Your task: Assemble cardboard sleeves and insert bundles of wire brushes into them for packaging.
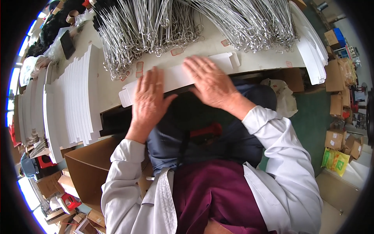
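Observation:
A long, narrow white cardboard box [173, 78] lies along the table's near edge, with end flaps showing at both ends. My left hand [151, 95] rests flat on its left part, fingers stretched out and pointing away from me. Across its middle right lies my right hand [210, 80], palm down, fingers extended and slanting to the left. Neither hand grips anything. Whether the box is empty or filled cannot be seen. Beyond it, bundles of thin metal rods with looped ends [156, 27] lie on the table [171, 58].
Stacked white flat boxes [80, 97] stand at the left, and more white cartons [311, 46] lie at the right table edge. An open brown cardboard box [91, 163] sits below on the left. A black phone-like slab [67, 44] lies far left. A plastic bag [282, 97] hangs right of my knee.

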`<control>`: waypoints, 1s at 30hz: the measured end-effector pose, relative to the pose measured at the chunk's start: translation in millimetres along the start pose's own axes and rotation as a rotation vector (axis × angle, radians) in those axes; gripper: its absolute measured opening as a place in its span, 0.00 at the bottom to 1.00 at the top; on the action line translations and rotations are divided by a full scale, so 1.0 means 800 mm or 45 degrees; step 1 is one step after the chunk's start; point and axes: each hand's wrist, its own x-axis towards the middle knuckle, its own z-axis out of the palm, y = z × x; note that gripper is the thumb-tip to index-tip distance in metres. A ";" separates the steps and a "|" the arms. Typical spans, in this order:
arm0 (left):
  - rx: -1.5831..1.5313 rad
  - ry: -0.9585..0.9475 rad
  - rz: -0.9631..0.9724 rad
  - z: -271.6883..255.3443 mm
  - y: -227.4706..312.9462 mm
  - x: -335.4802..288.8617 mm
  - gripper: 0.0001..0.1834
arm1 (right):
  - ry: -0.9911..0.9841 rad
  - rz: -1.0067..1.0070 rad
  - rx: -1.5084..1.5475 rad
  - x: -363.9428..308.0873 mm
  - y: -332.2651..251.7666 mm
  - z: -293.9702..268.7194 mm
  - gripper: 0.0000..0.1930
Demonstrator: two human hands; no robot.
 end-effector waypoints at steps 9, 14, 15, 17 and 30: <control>0.089 0.041 -0.073 -0.012 -0.050 -0.043 0.42 | 0.058 0.201 -0.125 -0.056 0.065 -0.029 0.41; 0.014 -0.012 0.011 -0.046 -0.040 -0.066 0.33 | 0.153 0.041 -0.092 -0.071 0.065 -0.043 0.26; 0.017 -0.013 0.012 -0.059 -0.034 -0.067 0.33 | 0.156 0.042 -0.089 -0.070 0.060 -0.046 0.26; -0.122 -0.256 -0.018 -0.093 -0.014 -0.059 0.32 | 0.220 -0.054 -0.023 -0.067 0.049 -0.051 0.21; -0.709 -0.455 -0.297 -0.066 0.052 -0.024 0.31 | 0.587 0.243 0.338 -0.077 -0.045 -0.060 0.22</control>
